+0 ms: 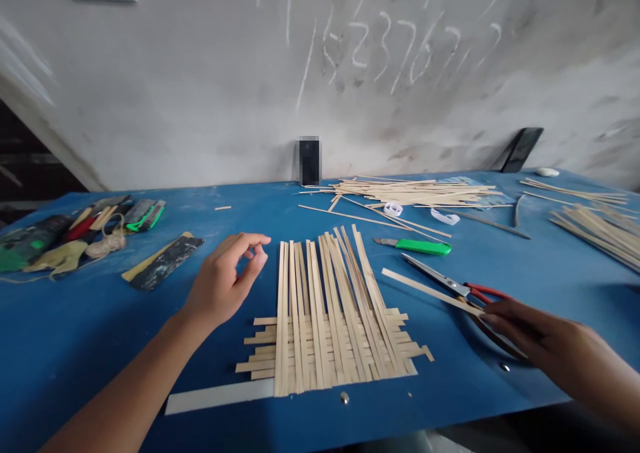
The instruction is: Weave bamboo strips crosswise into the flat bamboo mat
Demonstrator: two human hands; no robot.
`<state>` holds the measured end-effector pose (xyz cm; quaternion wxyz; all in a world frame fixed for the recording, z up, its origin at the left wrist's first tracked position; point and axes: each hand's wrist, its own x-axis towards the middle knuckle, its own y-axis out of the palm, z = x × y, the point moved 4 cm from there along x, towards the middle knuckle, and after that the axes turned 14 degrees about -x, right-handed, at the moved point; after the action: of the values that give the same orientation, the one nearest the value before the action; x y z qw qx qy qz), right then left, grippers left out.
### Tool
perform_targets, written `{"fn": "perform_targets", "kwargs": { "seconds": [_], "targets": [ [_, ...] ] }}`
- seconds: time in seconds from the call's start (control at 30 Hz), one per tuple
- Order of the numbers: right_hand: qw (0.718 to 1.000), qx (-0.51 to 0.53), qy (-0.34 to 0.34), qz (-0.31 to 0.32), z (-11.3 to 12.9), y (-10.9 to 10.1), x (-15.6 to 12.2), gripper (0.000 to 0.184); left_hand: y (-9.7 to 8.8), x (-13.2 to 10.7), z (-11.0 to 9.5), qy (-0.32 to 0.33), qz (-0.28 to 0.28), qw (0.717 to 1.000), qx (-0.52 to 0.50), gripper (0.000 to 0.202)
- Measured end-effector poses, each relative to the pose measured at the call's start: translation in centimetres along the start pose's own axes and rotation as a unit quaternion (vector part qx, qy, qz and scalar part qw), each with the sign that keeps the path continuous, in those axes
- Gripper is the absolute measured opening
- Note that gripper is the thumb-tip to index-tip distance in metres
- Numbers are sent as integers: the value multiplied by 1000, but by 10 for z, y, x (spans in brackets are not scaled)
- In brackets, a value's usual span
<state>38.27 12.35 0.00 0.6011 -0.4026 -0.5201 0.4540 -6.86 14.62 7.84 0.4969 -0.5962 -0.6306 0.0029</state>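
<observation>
The right hand (543, 333) pinches a strip (423, 288) by the scissors (453, 285) — the left hand (226, 276), thumb and forefinger apart, is beside the mat (333, 340).

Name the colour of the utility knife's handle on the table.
The utility knife's handle is green, clearest in the head view.

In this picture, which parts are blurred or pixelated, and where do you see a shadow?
Head view: the woven strips look fairly sharp, while the loose strips at the right edge look smeared; head view, far side: the upright dark object by the wall is pixelated; head view, left: a soft shadow darkens the blue table beside the left forearm.
</observation>
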Motion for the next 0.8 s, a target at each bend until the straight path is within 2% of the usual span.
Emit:
{"fn": "perform_targets", "kwargs": {
  "seconds": [0.1, 0.23, 0.5, 0.63, 0.8],
  "targets": [
    [997, 53, -22, 47, -2, -8, 4, 24, 0, -1, 1, 5, 0, 1000, -4, 25],
    [994, 97, -48, -31, 9, -17, 2, 23, 0, -1, 3, 2, -2, 1000, 1, 25],
    [990, 141, -9, -31, 16, 1, -2, 20, 1, -2, 3, 4, -1, 1000, 1, 26],
    [990, 115, -76, -35, 19, 2, 2, 19, 1, -1, 4, -4, 3, 1000, 2, 26],
    [987, 56, -151, -27, 20, 3, 9, 26, 1, -3, 5, -18, 11, 1000, 0, 27]
  ]
}}
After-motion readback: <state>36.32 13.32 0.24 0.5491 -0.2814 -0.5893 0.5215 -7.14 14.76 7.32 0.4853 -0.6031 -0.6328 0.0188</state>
